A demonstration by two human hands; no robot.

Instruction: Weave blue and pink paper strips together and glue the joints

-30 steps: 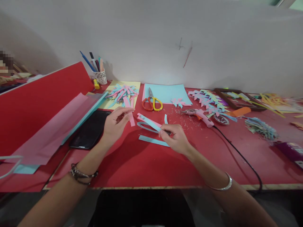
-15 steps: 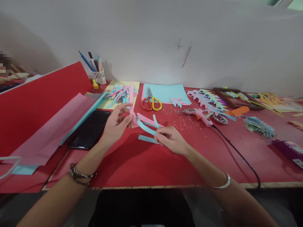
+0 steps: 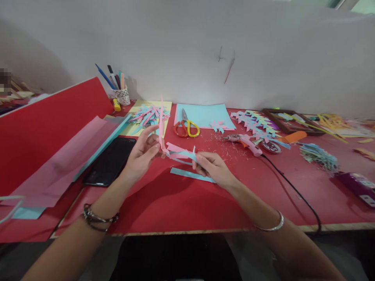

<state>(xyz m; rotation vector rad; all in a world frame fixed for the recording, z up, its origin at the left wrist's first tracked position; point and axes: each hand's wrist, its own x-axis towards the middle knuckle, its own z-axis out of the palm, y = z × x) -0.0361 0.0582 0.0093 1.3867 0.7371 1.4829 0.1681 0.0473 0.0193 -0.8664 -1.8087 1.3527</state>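
Note:
Pinched in my left hand (image 3: pixel 145 148) is a pink paper strip (image 3: pixel 161 121), one end standing upright above the fingers. My right hand (image 3: pixel 212 167) closes on a light blue paper strip (image 3: pixel 187 154), which runs across to the pink one. The strips overlap near my left fingertips, and how they are folded there is too small to tell. Below the hands a loose blue strip (image 3: pixel 187 174) lies on the red table (image 3: pixel 164 210). Beyond them, scissors (image 3: pixel 186 127) with one red and one yellow handle rest partly on light blue sheets (image 3: pixel 205 113).
Left of my hands lie a black phone (image 3: pixel 109 162) and pink paper (image 3: pixel 61 168). A pen cup (image 3: pixel 122 96) stands at the back near a pile of cut strips (image 3: pixel 148 116). To the right are a corded pink glue gun (image 3: pixel 246 143), a folded paper chain (image 3: pixel 253 123) and a wooden frame (image 3: pixel 288 127).
My right hand has shifted slightly right and up, drawing the blue strip straighter and closer to the pink one. More of the loose blue strip on the table shows. My left hand keeps its hold.

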